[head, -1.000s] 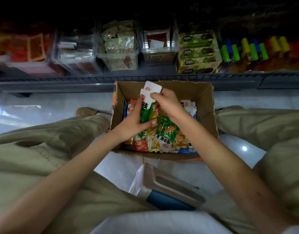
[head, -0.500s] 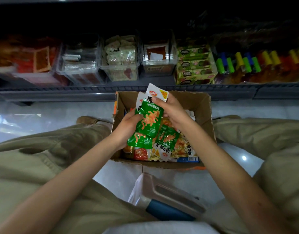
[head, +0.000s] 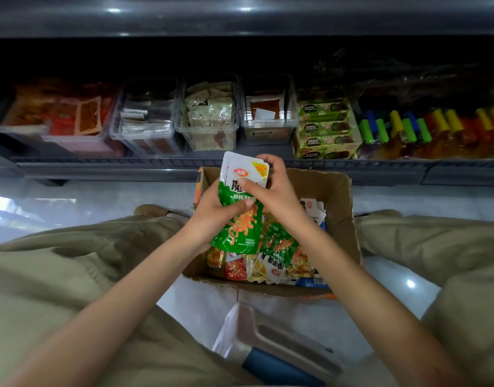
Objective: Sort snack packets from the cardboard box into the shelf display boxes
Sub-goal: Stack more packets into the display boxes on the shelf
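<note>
Two bare hands meet over an open brown cardboard box (head: 339,208) that sits on the pale glossy floor (head: 100,199) between the person's knees in khaki trousers (head: 72,275). The left hand (head: 212,217) grasps a small stack of green and white foil snack packets (head: 241,230) from below, thumb laid across the printed front and fingers behind. The right hand (head: 272,196) pinches the stack's white top edge, thumb on the front and fingers curled over the top. The stack is held upright above the box's far left part, just in front of the dark metal shelf edge (head: 128,164). More loose packets in green, red and yellow (head: 276,258) lie heaped inside the box. On the shelf behind stand clear plastic display boxes (head: 208,141) with packets inside, and beside them to the right a green printed carton (head: 324,132). Near the bottom edge lies a grey and blue plastic object (head: 282,350).
</note>
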{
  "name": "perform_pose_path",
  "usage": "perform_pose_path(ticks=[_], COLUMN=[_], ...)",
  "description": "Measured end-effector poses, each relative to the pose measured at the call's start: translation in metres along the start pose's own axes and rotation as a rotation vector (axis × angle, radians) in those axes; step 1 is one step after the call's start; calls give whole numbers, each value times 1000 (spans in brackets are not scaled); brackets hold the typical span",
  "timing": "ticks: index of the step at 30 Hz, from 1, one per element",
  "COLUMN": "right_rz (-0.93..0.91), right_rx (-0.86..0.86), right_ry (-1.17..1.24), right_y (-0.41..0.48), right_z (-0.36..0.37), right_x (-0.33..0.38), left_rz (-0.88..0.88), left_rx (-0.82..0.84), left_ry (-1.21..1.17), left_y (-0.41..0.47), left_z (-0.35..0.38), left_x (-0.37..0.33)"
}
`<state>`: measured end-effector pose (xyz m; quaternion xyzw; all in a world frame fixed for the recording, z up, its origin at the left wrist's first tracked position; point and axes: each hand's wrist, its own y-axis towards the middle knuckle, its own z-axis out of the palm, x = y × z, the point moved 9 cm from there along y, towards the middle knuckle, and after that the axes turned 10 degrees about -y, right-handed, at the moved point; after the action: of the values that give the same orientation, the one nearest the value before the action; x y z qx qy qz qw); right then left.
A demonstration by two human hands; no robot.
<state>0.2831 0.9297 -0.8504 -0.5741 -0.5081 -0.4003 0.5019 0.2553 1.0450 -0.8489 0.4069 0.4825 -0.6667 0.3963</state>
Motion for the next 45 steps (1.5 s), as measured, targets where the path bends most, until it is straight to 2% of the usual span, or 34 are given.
perform_pose_path(ticks=[2, 5, 7, 10, 14, 22, 27, 29, 31, 33, 37, 42, 45], right_rz=[-35, -66, -90, -91, -59, -86, -232, -281, -242, -210, -302, -390, -431], right_rx=[12, 90, 81, -33, -202, -399, -484, -468, -400, -290, -163, -96, -53], right_ry=[18, -87, -108, -54, 75, 185, 80, 27, 21, 15, -74, 15, 89], right_y=[-1, -2, -3, -5, -5, -8, -6, 1, 11, 17, 21, 34, 45], right_z=[-7, -12, -18, -29, -46, -69, -89, -99, -106, -109, -111, -113, -112], right_x=[11, 24, 29, 31, 28, 38, 78, 102, 120, 139, 187, 238, 262], left_rz=[21, 10, -11, -47, -31, 30, 118, 181, 286, 388, 595, 801, 856], left_rx=[43, 119, 142, 114, 143, 213, 233, 246, 228, 163, 60, -26, -55], left_ry=[52, 79, 55, -14, 67, 96, 135, 152, 177, 176, 233, 339, 373], left_y=[-1, -4, -6, -4, -4, -6, 2, 6, 13, 22, 33, 39, 47], left_z=[5, 15, 19, 18, 17, 35, 49, 56, 63, 63, 67, 70, 68], left_x=[-5, -5, -4, -6, -16, -36, -65, -86, -113, -139, -190, -242, -264])
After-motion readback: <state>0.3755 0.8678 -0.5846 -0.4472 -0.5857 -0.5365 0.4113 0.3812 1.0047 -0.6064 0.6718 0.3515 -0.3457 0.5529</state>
